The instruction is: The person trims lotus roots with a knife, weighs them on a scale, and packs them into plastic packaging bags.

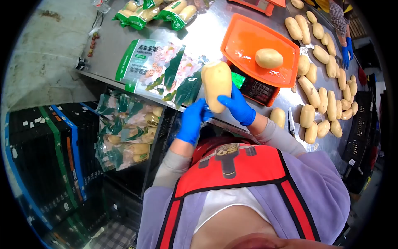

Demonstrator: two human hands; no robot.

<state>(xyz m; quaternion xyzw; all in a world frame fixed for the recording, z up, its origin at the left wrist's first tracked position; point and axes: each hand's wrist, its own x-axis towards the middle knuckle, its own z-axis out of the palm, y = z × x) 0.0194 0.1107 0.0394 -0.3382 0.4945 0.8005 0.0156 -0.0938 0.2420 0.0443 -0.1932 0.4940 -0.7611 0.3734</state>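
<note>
A thick pale lotus root piece is held upright over the table's near edge, its cut end facing up. My right hand, in a blue glove, grips its lower right side with the thumb across the front. From the lower left, my left hand, also gloved in blue, closes its fingers at the bottom of the piece; its fingertips are partly hidden. Just behind stands a scale with an orange tray and a lit green display. A shorter lotus root piece lies on that tray.
Flat printed bags lie on the metal table at left, with packed bags behind. Several loose lotus roots and a knife are at right. A crate of packed bags stands below left. Another person's gloved hands show far right.
</note>
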